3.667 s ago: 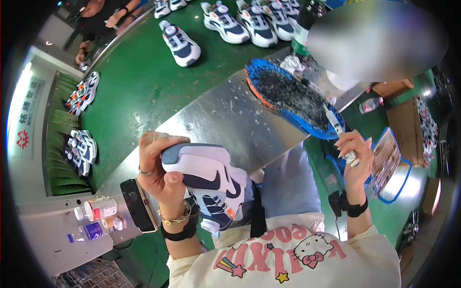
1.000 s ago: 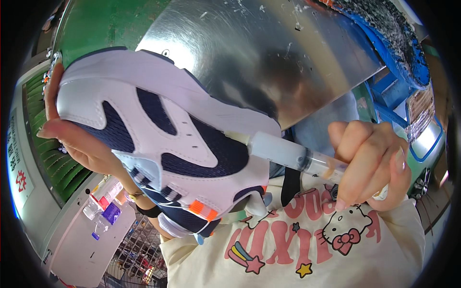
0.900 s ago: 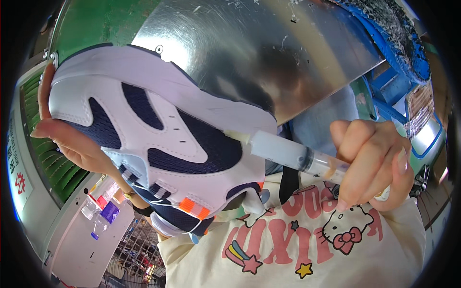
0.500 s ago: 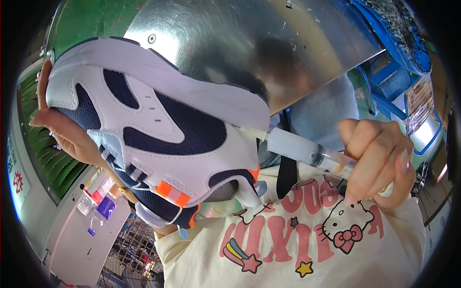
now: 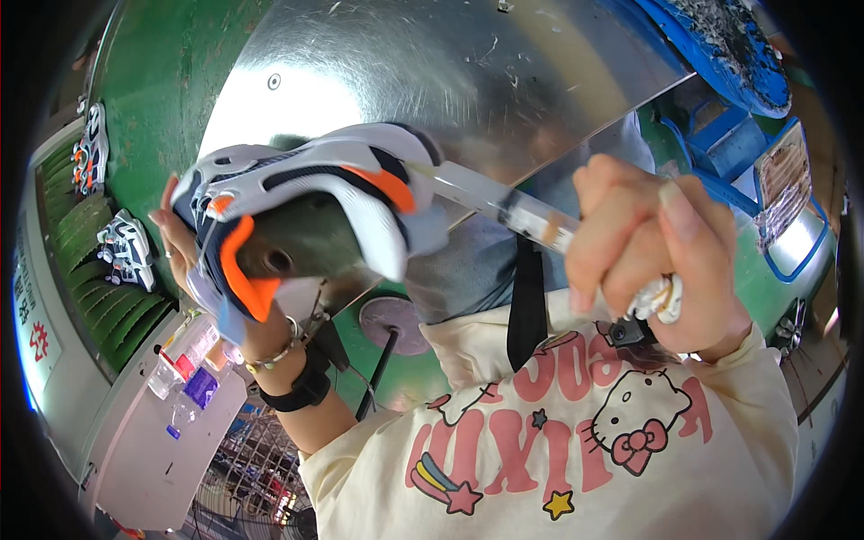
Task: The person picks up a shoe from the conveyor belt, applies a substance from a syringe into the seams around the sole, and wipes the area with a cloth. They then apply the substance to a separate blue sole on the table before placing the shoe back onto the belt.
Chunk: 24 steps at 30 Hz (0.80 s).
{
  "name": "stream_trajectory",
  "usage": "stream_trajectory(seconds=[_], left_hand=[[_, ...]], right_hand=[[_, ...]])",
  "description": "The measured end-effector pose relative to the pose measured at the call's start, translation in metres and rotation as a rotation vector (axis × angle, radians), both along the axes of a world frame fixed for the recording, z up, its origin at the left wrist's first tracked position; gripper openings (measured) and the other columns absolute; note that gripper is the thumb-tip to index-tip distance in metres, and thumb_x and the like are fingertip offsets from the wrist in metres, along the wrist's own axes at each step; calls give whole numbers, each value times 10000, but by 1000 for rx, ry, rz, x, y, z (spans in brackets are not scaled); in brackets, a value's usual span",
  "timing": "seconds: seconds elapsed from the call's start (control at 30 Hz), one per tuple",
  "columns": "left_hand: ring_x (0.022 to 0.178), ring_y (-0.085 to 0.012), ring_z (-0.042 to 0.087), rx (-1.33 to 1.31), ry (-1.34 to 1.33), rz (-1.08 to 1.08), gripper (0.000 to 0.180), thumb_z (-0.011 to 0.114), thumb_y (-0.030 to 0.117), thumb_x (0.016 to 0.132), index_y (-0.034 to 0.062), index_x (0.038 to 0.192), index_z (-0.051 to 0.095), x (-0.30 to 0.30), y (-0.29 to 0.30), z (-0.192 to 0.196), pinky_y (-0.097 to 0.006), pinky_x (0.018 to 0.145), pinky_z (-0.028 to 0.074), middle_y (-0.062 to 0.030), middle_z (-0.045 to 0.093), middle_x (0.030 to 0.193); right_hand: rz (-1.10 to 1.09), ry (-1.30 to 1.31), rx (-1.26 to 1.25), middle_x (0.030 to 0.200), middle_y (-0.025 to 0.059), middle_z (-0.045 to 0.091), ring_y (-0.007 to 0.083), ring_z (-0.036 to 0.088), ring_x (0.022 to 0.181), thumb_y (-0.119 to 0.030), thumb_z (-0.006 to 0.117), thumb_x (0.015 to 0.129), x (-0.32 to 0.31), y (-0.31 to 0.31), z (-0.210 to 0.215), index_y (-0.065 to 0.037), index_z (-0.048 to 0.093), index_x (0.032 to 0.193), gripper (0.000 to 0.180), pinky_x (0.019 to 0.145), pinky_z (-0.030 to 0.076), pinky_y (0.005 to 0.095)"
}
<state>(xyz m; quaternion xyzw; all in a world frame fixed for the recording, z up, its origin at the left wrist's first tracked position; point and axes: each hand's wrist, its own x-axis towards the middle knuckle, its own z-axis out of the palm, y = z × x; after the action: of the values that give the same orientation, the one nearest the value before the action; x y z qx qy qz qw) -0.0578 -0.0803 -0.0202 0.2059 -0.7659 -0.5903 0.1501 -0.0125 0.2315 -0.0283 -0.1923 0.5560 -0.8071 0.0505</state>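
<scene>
My left hand (image 5: pixel 177 236) grips a white, navy and orange sneaker (image 5: pixel 371 225) from its far left side, with most of the fingers hidden behind it. The shoe is tilted so its opening faces me; inside sits a grey-green shoe last (image 5: pixel 310 238) with a round hole. In my right hand (image 5: pixel 661 247) is a clear syringe (image 5: pixel 468 191) with whitish content, my fingers wrapped round its barrel end. Its pale tip meets the heel area near the sole edge; motion blur hides whether it touches.
A shiny metal tabletop (image 5: pixel 450 81) lies beyond the shoe. At left, a green slatted conveyor (image 5: pixel 85 261) carries another sneaker (image 5: pixel 126 250). A white ledge (image 5: pixel 157 450) holds a purple packet (image 5: pixel 200 387). Blue metal frames (image 5: pixel 729 148) stand at right, a round stool (image 5: pixel 393 324) below.
My left hand has turned the sneaker from its side view so its opening and last now show. The syringe and right hand have moved up and left along with the heel.
</scene>
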Motion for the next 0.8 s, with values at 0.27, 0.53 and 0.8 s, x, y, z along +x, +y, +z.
stream_trajectory(seconds=[0.27,0.53,0.8], left_hand=[[992,-195,535,98,-93,193,317,426,196,916,4,1167,449,85,9,-2,-320,871,438,-105,530,1107],[1010,-185,546,309,-326,244,366,375,260,942,7,1205,412,173,18,15,-273,772,520,-96,516,1152],[868,-204,606,538,-436,123,333,459,157,906,-58,1151,391,191,37,18,-316,686,538,-151,548,1058]], right_hand=[[-108,78,-62,577,108,575,159,378,438,-110,240,906,2,-31,-5,-30,511,641,387,457,306,296],[-84,165,-5,585,119,573,169,423,460,-78,232,907,8,-34,-5,-11,520,784,321,471,311,298],[8,220,-1,558,102,558,175,462,468,-75,246,920,8,-25,-9,-14,502,931,263,511,326,308]])
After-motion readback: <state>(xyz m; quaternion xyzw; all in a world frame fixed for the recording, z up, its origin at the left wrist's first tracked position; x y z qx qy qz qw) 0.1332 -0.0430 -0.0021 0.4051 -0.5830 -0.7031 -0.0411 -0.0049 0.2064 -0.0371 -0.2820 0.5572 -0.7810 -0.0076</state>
